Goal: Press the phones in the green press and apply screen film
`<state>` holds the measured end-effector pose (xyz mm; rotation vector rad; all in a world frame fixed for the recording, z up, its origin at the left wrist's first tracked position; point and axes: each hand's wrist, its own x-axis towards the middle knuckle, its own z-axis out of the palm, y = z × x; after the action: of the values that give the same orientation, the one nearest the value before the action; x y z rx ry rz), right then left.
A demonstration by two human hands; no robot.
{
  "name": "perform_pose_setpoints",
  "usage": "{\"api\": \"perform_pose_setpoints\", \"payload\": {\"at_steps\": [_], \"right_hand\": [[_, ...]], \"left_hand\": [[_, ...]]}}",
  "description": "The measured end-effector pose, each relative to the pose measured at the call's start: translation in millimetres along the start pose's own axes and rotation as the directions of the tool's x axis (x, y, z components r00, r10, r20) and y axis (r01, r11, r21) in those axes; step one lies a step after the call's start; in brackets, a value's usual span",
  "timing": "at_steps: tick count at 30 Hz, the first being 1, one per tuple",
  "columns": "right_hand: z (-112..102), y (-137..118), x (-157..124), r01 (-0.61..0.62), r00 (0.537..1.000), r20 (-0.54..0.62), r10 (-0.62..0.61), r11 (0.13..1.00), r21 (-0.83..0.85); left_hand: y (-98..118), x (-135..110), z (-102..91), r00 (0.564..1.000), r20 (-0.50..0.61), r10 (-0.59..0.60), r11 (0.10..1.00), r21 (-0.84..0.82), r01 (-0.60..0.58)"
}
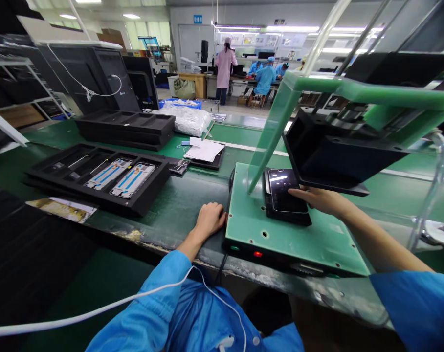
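A smartphone (283, 188) with a dark glossy screen lies face up in a black fixture (290, 217) on the green base (244, 220) of a press. My right hand (319, 199) reaches in from the right under the raised black press head (339, 156). One of its digits stretches over the phone's screen near the right edge; the other fingers are partly hidden. My left hand (210, 218) rests on the bench with curled fingers, against or very close to the left side of the base. I see nothing in it.
A black foam tray (141, 208) with two phone frames (133, 180) sits at left, more foam trays (126, 127) behind it. White paper (204, 149) and a plastic bag (188, 120) lie beyond. A white cable (97, 315) crosses my lap. Co-workers (225, 63) are far back.
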<state>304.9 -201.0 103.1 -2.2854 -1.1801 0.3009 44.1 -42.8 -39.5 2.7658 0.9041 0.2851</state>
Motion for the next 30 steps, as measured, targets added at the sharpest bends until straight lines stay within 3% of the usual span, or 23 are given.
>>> {"api": "perform_pose_setpoints", "payload": {"at_steps": [6, 9, 11, 13, 15, 17, 19, 20, 22, 25, 27, 30], "right_hand": [[10.9, -7.9, -1.7, 0.068, 0.996, -0.021, -0.081, 0.928, -0.366], [15.1, -5.0, -19.4, -0.001, 0.998, -0.062, -0.031, 0.884, -0.467], [17.5, 3.4, -40.1, 0.046, 0.991, -0.08, -0.103, 0.848, -0.528], [20.4, 16.7, -62.7, 0.208, 0.952, -0.071, -0.296, 0.801, -0.562], [23.3, 31.2, -81.1, 0.351, 0.879, -0.084, -0.469, 0.758, -0.551], [24.7, 43.6, -92.9, 0.445, 0.819, -0.09, -0.567, 0.726, -0.524], [23.3, 54.6, -100.9, 0.513, 0.79, -0.054, -0.61, 0.707, -0.487], [21.6, 60.6, -105.2, 0.54, 0.784, -0.029, -0.62, 0.704, -0.461], [17.9, 74.8, -117.2, 0.573, 0.779, 0.005, -0.627, 0.707, -0.414], [15.5, 100.6, -142.5, 0.55, 0.802, -0.008, -0.597, 0.743, -0.381], [16.6, 116.0, -157.0, 0.507, 0.825, -0.048, -0.563, 0.775, -0.378], [18.2, 127.1, -167.3, 0.474, 0.834, -0.088, -0.545, 0.789, -0.39]], "left_hand": [[1.5, 0.1, -0.7, 1.0, -0.031, 0.004, 0.999, -0.05, -0.005], [1.4, -1.0, 0.7, 0.997, -0.079, 0.001, 0.995, -0.103, -0.009], [0.5, -1.3, 2.9, 0.992, -0.124, -0.007, 0.988, -0.157, -0.013], [-0.7, -1.3, 5.2, 0.983, -0.18, -0.029, 0.974, -0.226, -0.013], [-1.2, -2.3, 6.2, 0.964, -0.254, -0.077, 0.953, -0.303, -0.004], [0.2, -6.5, 3.8, 0.934, -0.337, -0.122, 0.928, -0.372, -0.013], [3.7, -15.2, -3.5, 0.905, -0.404, -0.133, 0.904, -0.423, -0.056], [5.9, -20.9, -8.9, 0.899, -0.426, -0.1, 0.894, -0.435, -0.107], [10.1, -33.3, -21.9, 0.896, -0.438, 0.076, 0.882, -0.39, -0.266], [14.4, -48.7, -38.9, 0.855, -0.306, 0.42, 0.848, -0.203, -0.489], [15.5, -53.5, -44.2, 0.861, -0.186, 0.473, 0.859, -0.122, -0.498], [15.7, -54.0, -43.8, 0.894, -0.128, 0.429, 0.892, -0.097, -0.441]]}}
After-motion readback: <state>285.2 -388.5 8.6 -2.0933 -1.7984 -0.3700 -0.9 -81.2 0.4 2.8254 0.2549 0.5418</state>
